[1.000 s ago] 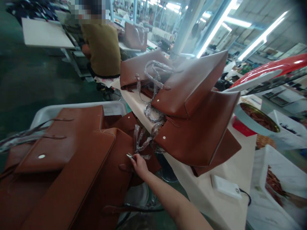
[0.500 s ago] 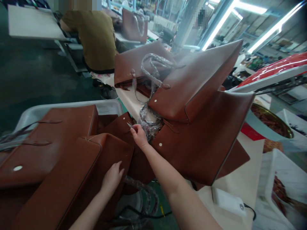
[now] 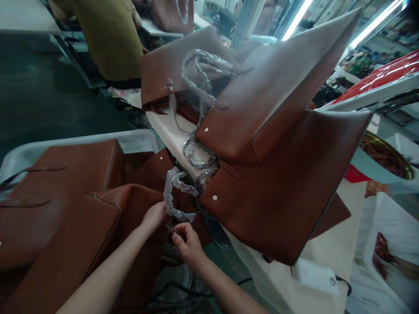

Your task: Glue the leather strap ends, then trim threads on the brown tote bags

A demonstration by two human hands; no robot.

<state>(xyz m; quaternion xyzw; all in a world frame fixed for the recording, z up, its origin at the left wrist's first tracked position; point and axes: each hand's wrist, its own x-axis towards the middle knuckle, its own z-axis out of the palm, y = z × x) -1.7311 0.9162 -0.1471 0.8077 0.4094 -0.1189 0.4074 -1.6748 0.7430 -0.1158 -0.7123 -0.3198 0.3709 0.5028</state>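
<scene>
In the head view, a bag handle (image 3: pixel 169 192) wrapped in clear plastic curves up beside a brown leather tote bag (image 3: pixel 131 218). My left hand (image 3: pixel 155 216) is closed on the near side of this handle, its fingertips partly hidden. Just below, my right hand (image 3: pixel 190 246) pinches a bit of the clear plastic wrap (image 3: pixel 170 228) between thumb and forefinger. Whether the small pointed metal tool is still in that hand cannot be made out. Another brown tote bag (image 3: pixel 75 168) lies to the left, its dark handles uncovered.
More brown bags (image 3: pixel 271 187) with wrapped handles are piled on the pale table (image 3: pixel 327 237) at right. A white box (image 3: pixel 316 277) with a cord sits there. A white bin (image 3: pixel 137 138) stands behind the left bags. Another person (image 3: pixel 104 43) sits at the back left.
My right hand has come down and toward me, close to my left. The pointed tool no longer shows. The wrapped handle has been raised between the bags. The view has shifted slightly.
</scene>
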